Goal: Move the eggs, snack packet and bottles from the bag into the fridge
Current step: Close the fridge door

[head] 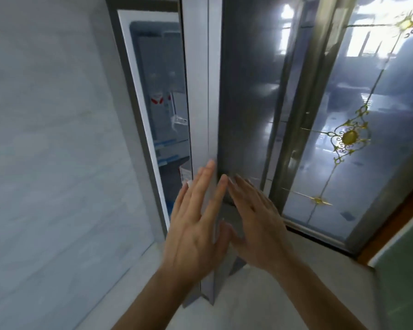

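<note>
The 2 hands are both spread flat with straight fingers and hold nothing. The left hand [196, 225] lies against the narrow grey edge of the fridge door [211, 91]. The right hand [255, 217] is just beside it on the door's dark glossy face, blurred, so contact there cannot be confirmed. The door stands upright, its long axis vertical, its edge turned toward the person. The fridge interior [162, 103] shows as a thin slot to the left of that edge, so the left hand is nearer the opening. The eggs, snack packet, bottles and bag are out of view. The next move likely depends on swinging the door about its vertical hinge line.
</note>
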{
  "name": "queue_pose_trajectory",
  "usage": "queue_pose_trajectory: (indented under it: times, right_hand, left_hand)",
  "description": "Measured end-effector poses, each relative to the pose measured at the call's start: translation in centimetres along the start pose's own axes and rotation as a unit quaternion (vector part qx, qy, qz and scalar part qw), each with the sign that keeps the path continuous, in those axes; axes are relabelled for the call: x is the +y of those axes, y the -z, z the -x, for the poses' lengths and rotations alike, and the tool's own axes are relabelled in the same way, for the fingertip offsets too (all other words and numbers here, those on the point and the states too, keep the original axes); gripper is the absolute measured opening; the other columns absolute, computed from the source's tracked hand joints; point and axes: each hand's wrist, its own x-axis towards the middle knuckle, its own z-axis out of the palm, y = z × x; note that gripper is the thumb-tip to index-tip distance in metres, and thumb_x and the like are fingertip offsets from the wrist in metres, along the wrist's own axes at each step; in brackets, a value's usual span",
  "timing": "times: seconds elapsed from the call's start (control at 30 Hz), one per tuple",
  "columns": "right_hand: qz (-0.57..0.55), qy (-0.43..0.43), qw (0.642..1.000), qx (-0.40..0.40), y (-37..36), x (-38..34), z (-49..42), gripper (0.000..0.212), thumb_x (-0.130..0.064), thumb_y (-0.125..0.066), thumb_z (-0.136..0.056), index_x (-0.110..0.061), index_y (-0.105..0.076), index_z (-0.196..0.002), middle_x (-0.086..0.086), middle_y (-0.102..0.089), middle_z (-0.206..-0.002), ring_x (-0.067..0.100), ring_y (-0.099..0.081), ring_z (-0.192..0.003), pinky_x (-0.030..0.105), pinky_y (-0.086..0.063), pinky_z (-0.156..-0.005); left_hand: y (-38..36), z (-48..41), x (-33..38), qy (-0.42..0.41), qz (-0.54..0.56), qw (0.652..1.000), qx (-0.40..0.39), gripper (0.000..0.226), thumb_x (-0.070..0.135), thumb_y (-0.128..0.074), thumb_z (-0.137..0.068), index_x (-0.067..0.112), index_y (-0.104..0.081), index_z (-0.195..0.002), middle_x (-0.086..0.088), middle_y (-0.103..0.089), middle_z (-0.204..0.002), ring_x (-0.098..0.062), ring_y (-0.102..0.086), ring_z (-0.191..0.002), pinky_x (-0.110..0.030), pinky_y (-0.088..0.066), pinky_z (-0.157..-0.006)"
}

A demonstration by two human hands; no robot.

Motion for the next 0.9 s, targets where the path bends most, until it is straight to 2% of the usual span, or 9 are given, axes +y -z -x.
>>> queue_pose_trajectory:
  times: [0.13,0.27,0.37,0.47,0.6,0.77,0.9]
  right_hand:
    - [0.008,0.047,0.998,-0.044,-2.0,0.3,-3.0,0.089,-0.058,-0.048,-0.092,-0.031,0.004,-0.159,-0.007,0.001,-0.169,0.014,-0.003,-0.155,0.046,-0.025,-0.122]
    - [0.008,0.05,0.998,-0.035,-3.1,1.5,-6.1,0.089,-0.059,-0.043,-0.09,-0.024,-0.002,-0.16,-0.003,-0.003,-0.169,0.016,-0.01,-0.154,0.044,-0.029,-0.121]
    - [-0.009,0.029,1.0,-0.001,-3.4,2.4,-8.5,0.093,-0.057,-0.049,-0.09,-0.02,-0.002,-0.16,0.0,0.0,-0.169,0.019,-0.016,-0.153,0.039,-0.028,-0.121]
    - [-0.024,0.04,0.999,0.01,-3.9,3.1,-9.9,0.095,-0.059,-0.05,-0.09,-0.019,0.0,-0.16,0.001,0.006,-0.169,0.021,-0.021,-0.151,0.039,-0.034,-0.117]
    - [-0.028,0.075,0.997,0.024,-4.8,4.1,-11.0,0.087,-0.058,-0.045,-0.096,-0.018,-0.004,-0.16,0.002,0.007,-0.168,0.02,-0.021,-0.152,0.04,-0.041,-0.113]
    - [-0.021,0.099,0.995,0.021,-5.8,4.6,-13.4,0.085,-0.052,-0.05,-0.097,-0.017,-0.005,-0.16,0.003,0.01,-0.168,0.02,-0.011,-0.154,0.038,-0.032,-0.117]
    - [0.008,0.104,0.994,0.029,-7.1,4.6,-15.1,0.082,-0.054,-0.044,-0.098,-0.016,-0.006,-0.16,0.006,0.008,-0.168,0.025,-0.005,-0.155,0.044,-0.03,-0.119]
  left_hand:
    - [0.1,-0.6,-2.7,0.006,-0.048,0.999,0.003,0.087,0.023,-0.078,-0.08,0.01,-0.03,-0.152,-0.006,-0.018,-0.164,-0.022,-0.013,-0.152,-0.056,-0.037,-0.111]
    - [0.0,-2.1,-5.3,0.026,-0.113,0.993,0.0,0.09,0.023,-0.078,-0.079,0.009,-0.027,-0.153,-0.006,-0.019,-0.164,-0.021,-0.012,-0.152,-0.054,-0.033,-0.115]
    - [-0.6,-2.4,-6.5,0.025,-0.176,0.984,-0.01,0.094,0.024,-0.073,-0.082,0.011,-0.016,-0.156,-0.004,-0.011,-0.165,-0.022,-0.006,-0.153,-0.054,-0.025,-0.119]
    - [-1.2,-2.6,-7.0,0.036,-0.221,0.974,-0.016,0.099,0.029,-0.068,-0.084,0.014,-0.003,-0.157,-0.003,0.001,-0.166,-0.023,0.0,-0.153,-0.051,-0.015,-0.121]
    - [-1.1,-2.8,-7.8,0.065,-0.245,0.967,-0.017,0.097,0.029,-0.068,-0.083,0.012,-0.007,-0.157,-0.004,-0.001,-0.166,-0.026,-0.002,-0.153,-0.052,-0.016,-0.12]
    - [-1.0,-3.6,-8.6,0.113,-0.26,0.959,-0.016,0.091,0.024,-0.063,-0.085,0.011,-0.008,-0.157,-0.005,-0.002,-0.166,-0.025,-0.003,-0.153,-0.053,-0.02,-0.121]
    - [-0.9,-5.0,-9.9,0.141,-0.247,0.959,-0.014,0.091,0.023,-0.063,-0.085,0.008,-0.01,-0.156,-0.008,-0.004,-0.166,-0.025,-0.003,-0.153,-0.053,-0.023,-0.12]
